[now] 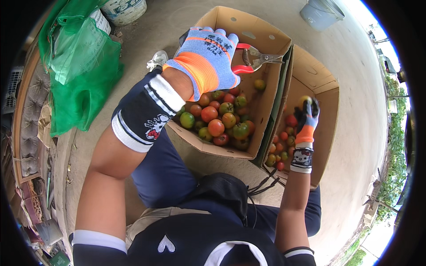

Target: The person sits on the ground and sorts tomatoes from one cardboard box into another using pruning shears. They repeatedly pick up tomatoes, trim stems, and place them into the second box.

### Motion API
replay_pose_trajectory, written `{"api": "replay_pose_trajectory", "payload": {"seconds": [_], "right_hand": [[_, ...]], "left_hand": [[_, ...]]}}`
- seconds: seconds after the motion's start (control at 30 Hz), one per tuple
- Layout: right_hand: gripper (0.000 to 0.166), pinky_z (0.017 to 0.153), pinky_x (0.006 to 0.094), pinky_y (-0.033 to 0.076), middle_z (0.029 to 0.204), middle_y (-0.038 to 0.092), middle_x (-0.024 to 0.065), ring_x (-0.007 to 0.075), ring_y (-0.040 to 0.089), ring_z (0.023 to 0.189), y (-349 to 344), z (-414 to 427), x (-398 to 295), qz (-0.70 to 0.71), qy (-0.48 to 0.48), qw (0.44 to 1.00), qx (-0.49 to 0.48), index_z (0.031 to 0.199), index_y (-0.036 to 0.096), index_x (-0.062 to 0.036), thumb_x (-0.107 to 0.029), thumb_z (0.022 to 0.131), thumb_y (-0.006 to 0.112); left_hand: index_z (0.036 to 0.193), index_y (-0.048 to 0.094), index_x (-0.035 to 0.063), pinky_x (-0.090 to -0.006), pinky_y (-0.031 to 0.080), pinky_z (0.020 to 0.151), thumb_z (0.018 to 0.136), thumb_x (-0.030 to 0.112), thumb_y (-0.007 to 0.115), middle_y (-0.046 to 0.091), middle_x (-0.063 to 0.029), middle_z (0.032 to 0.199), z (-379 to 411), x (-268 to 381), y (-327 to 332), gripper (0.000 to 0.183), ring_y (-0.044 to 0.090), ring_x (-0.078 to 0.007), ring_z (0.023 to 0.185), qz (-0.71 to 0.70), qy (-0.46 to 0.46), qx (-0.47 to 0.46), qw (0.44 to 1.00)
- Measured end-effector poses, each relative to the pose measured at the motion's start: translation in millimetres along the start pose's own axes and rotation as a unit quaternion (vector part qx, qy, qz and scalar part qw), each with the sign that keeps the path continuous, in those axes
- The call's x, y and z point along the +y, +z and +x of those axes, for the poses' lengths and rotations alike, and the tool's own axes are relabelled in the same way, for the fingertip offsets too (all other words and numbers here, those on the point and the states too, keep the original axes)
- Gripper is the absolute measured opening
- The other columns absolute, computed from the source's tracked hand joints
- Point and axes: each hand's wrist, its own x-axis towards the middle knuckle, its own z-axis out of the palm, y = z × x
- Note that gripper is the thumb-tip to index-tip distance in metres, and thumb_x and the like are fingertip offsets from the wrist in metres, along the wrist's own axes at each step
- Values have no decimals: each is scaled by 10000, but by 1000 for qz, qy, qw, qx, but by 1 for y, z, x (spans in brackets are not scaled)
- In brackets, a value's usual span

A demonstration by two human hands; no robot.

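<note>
My left hand [213,55], in a blue and orange knit glove, is over the left cardboard box [203,146]. It grips red-handled pruning shears [248,58], whose handles are spread and whose blades point right; the fingers around them are mostly hidden. Beneath lie red, orange and green tomatoes [216,128], with a single yellowish-green tomato [260,85] apart from the pile. My right hand [308,114], gloved with dark fingertips, holds a yellowish tomato [304,99] inside the right cardboard box [321,133]. Smaller tomatoes [283,146] are heaped left of that wrist.
Both boxes stand side by side on a concrete floor [359,109]. Green mesh netting [86,103] hangs at left by a tufted panel [31,133]. A white bucket [124,11] and a grey bucket [321,15] are at the far side. Black cords [266,184] touch the right box's near edge.
</note>
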Motion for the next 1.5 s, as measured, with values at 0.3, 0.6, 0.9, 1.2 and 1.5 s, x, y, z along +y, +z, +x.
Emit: {"api": "replay_pose_trajectory", "payload": {"seconds": [0.3, 0.6, 0.9, 1.2, 1.5], "right_hand": [[642, 816, 455, 508, 1167, 521, 198, 392, 597, 1020, 188, -101, 87, -525, -102, 767, -354, 1271, 492, -206, -354, 706, 760], [534, 890, 469, 416, 1288, 509, 155, 325, 522, 1142, 199, -122, 174, -678, -210, 589, -386, 1336, 488, -261, -392, 830, 598], [361, 862, 427, 488, 1124, 638, 161, 357, 608, 1015, 126, -86, -12, -310, -277, 862, -289, 1146, 619, -86, -283, 844, 637], [412, 951, 442, 440, 1276, 549, 150, 326, 555, 1144, -11, 78, 95, -674, -75, 732, -68, 1208, 555, -98, -351, 883, 557], [616, 1002, 428, 424, 1290, 567, 159, 313, 527, 1208, 4, 69, 87, -754, 56, 612, -231, 1346, 480, -146, -480, 841, 590]], "left_hand": [[1185, 529, 51, -394, 417, 917, 676, 426, 723, 606, -134, 1072, 7, 14, -1, 662, 573, -307, 1025, -31, 29, 7, 999], [1194, 521, 33, -403, 401, 954, 647, 387, 765, 585, -133, 1051, 1, 23, -2, 696, 568, -298, 995, -5, 63, 7, 998], [1178, 520, 68, -424, 397, 924, 668, 333, 758, 565, -139, 1063, -1, 14, 7, 622, 531, -335, 1017, 3, 62, 23, 998], [1235, 481, 39, -429, 405, 915, 673, 306, 755, 562, -127, 1077, 19, 17, 16, 680, 524, -325, 1017, 19, 89, 5, 996], [1206, 500, 51, -420, 418, 888, 661, 301, 760, 564, -119, 1035, 22, 17, 23, 654, 532, -317, 985, 29, 76, -23, 996]]}}
